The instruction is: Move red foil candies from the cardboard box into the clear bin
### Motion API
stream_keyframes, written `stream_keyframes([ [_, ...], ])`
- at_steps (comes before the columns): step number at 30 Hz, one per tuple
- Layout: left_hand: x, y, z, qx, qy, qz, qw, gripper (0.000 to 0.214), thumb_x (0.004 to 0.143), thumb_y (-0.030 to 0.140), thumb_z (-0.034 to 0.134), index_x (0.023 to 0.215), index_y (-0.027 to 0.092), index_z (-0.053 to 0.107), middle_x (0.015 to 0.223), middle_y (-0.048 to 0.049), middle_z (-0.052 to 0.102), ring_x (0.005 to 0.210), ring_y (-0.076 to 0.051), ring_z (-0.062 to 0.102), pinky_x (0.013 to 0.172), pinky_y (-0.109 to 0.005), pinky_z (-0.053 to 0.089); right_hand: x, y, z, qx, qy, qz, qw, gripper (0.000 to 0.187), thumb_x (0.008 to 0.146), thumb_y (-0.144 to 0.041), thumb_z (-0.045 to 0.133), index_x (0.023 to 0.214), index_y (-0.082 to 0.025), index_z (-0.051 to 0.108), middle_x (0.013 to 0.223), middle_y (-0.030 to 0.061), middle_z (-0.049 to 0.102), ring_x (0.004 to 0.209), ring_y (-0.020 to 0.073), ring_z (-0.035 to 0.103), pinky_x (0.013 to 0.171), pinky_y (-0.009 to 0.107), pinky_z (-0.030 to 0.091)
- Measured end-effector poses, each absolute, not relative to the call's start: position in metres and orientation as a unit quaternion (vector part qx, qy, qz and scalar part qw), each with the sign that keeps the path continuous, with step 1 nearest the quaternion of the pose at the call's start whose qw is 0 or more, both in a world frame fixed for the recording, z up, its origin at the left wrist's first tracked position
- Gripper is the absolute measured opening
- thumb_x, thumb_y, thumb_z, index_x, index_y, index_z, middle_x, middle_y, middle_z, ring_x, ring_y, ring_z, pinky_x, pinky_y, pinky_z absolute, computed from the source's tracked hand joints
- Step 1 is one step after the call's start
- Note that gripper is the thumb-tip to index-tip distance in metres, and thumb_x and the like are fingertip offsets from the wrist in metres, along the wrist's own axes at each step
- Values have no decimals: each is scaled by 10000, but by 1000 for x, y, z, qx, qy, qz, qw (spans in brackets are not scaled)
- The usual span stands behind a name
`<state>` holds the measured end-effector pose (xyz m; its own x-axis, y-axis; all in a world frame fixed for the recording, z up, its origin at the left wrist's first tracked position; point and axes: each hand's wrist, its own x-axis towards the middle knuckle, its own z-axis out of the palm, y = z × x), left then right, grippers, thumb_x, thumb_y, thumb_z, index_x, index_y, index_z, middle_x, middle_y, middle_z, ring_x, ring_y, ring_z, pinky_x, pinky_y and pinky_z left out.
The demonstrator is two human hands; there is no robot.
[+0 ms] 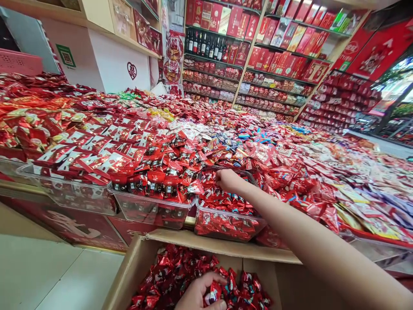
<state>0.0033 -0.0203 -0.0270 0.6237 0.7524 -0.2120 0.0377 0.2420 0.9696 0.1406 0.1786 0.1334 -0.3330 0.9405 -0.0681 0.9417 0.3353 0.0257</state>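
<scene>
My right hand (229,181) reaches over a clear plastic bin (230,213) of red-wrapped candies (213,198). Its fingers curl downward near the back of the bin, and whatever they hold is hidden. Below, my left hand (201,292) is inside an open cardboard box (127,273), thumb and fingers curled around a few red foil-wrapped candies (213,293). More shiny candies (174,267) of the same look lie heaped around that hand in the box.
Left of the bin stand clear bins of black-and-red packets (155,185) and red-and-white packets (87,150). Packets (380,215) continue to the right. Shelves with bottles (204,45) and red boxes (238,21) rise behind. Tiled floor (74,275) shows at lower left.
</scene>
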Motion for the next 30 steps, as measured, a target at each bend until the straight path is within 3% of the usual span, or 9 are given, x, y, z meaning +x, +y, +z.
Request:
stream_keyframes([
  [9,4,-18,-21,567,339,238,712,339,651,301,555,953,159,491,622,46,363,537,-74,297,482,-168,244,148,155,143,622,774,-64,98,206,625,-125,489,769,-115,635,752,111,640,696,196,571,534,230,395],
  [18,4,-18,-27,558,382,252,692,307,647,280,530,942,195,514,601,50,421,502,-75,316,478,-176,272,149,151,150,647,735,-163,120,166,606,-78,462,558,-98,620,570,97,618,527,149,547,471,213,383],
  [20,2,-17,-27,522,390,257,714,310,682,280,461,974,188,512,561,49,436,474,-82,345,472,-191,286,151,147,159,645,750,-123,78,146,603,-89,470,575,-102,613,588,92,612,547,145,537,487,217,377],
  [22,0,-15,-24,467,372,275,753,354,709,251,377,1037,178,490,575,27,501,490,-105,414,497,-217,326,156,130,173,613,780,-122,-18,142,636,-132,463,645,-116,603,628,71,604,568,127,522,500,209,372],
  [25,-4,-14,-9,409,347,312,784,382,718,197,381,1090,166,463,684,-10,601,638,-135,506,631,-247,369,167,81,185,503,801,-307,-105,175,715,-213,418,780,-150,567,651,17,578,544,84,499,481,177,368],
  [27,-4,-13,3,386,339,322,795,360,728,189,432,1085,162,468,740,-17,627,734,-132,519,729,-250,351,177,43,177,447,767,-456,-64,171,728,-235,421,809,-165,554,642,-5,565,513,69,490,453,164,360],
  [30,2,-13,13,377,300,343,806,382,718,202,509,1093,177,443,820,-29,613,791,-134,520,756,-264,365,184,-3,135,460,721,-516,-51,145,718,-258,461,754,-167,568,589,-19,538,493,65,457,440,166,338],
])
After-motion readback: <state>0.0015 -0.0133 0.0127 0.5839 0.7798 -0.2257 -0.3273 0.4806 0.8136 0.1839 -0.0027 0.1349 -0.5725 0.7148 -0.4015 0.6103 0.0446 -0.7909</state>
